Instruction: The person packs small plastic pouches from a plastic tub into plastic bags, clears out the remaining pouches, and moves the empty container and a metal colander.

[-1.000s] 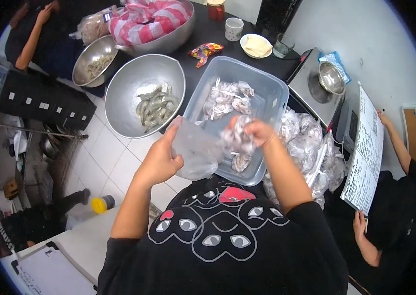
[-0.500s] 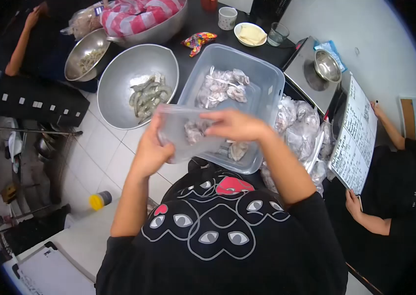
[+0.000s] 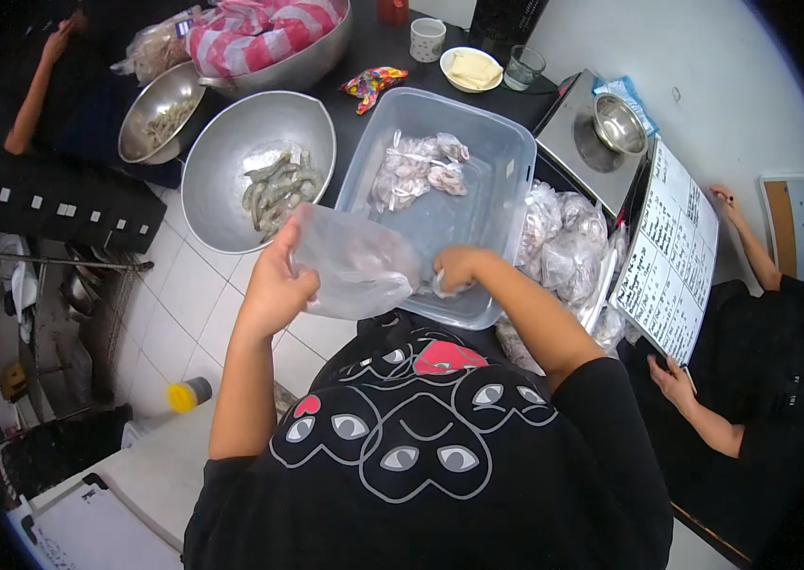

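Note:
My left hand (image 3: 278, 281) grips the edge of a cloudy clear plastic bag (image 3: 349, 266), with a pinkish bundle dimly visible inside it. Down in the near end of the translucent grey tub (image 3: 487, 223), my right hand (image 3: 457, 269) is closed on a small whitish bundle, mostly hidden by the fingers. Several tied small bags of pinkish-grey pieces (image 3: 418, 171) lie at the tub's far end. Left of the tub is a large metal bowl (image 3: 217, 157) holding grey shrimp (image 3: 278, 190).
Filled plastic bags (image 3: 568, 242) are heaped right of the tub, below a metal scale (image 3: 568, 142) with a small bowl (image 3: 618, 123). A co-worker at the right holds a written whiteboard (image 3: 672, 252). A cup (image 3: 427, 40), plate (image 3: 459, 84) and glass (image 3: 523, 68) stand behind.
My right hand put a bundle into the bag, came out and moved down into the tub, closing on another bundle. The camera view shifted slightly. My left hand kept its hold on the bag.

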The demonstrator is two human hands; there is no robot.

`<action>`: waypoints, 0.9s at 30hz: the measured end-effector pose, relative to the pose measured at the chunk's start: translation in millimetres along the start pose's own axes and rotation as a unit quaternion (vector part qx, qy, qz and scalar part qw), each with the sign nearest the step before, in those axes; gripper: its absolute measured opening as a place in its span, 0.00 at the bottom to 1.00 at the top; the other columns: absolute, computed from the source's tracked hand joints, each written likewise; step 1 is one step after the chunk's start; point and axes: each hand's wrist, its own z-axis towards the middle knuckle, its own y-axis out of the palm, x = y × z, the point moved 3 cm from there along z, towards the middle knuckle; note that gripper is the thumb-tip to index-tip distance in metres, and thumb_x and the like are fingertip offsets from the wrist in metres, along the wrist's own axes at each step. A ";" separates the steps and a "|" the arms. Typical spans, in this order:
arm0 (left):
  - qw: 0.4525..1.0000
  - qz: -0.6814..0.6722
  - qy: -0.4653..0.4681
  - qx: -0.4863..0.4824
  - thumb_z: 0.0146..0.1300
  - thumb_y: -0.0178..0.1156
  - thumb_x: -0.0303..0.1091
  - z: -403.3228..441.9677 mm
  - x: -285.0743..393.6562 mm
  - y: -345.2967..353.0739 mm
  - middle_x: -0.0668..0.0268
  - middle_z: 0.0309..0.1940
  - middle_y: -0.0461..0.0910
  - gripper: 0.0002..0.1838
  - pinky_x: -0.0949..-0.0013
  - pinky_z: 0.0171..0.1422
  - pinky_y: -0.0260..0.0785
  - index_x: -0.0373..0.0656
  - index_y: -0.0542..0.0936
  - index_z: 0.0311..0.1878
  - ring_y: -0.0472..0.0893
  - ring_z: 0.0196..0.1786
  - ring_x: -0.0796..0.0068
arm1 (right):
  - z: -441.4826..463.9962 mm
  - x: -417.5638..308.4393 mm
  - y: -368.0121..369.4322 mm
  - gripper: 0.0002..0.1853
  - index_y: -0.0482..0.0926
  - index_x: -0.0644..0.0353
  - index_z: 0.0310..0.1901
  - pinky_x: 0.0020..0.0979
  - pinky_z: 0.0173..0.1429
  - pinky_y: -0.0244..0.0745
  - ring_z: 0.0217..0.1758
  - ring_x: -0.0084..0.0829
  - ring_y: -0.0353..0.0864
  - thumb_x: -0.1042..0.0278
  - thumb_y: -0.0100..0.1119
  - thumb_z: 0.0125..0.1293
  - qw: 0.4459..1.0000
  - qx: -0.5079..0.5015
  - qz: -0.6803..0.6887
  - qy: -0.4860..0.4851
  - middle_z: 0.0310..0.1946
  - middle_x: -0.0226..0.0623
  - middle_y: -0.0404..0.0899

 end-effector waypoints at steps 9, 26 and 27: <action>0.995 0.040 0.041 -0.085 0.41 0.46 0.16 -6.5 10.6 10.9 0.58 0.62 0.61 0.43 0.82 0.22 0.63 0.39 0.50 0.68 0.69 0.21 0.88 | -89.0 -30.4 -48.7 0.18 0.71 0.66 0.45 0.31 0.39 0.78 0.36 0.33 0.81 0.69 0.56 0.52 0.682 -0.205 0.628 -0.312 0.37 0.45 0.78; 0.999 0.022 -0.001 0.035 0.39 0.49 0.16 4.8 4.7 -12.3 0.55 0.51 0.71 0.43 0.76 0.20 0.67 0.37 0.53 0.66 0.74 0.20 0.78 | -102.4 -97.0 -84.4 0.20 0.76 0.61 0.43 0.40 0.50 0.70 0.45 0.41 0.77 0.52 0.53 0.59 0.952 0.260 0.032 -0.156 0.36 0.43 0.79; 0.999 -0.008 -0.003 0.042 0.39 0.49 0.16 11.2 -4.7 -17.0 0.54 0.51 0.71 0.43 0.76 0.20 0.67 0.36 0.54 0.66 0.74 0.19 0.78 | -110.6 -93.9 -81.5 0.18 0.76 0.59 0.42 0.41 0.52 0.68 0.47 0.41 0.76 0.53 0.54 0.58 0.940 0.293 -0.096 -0.148 0.37 0.44 0.78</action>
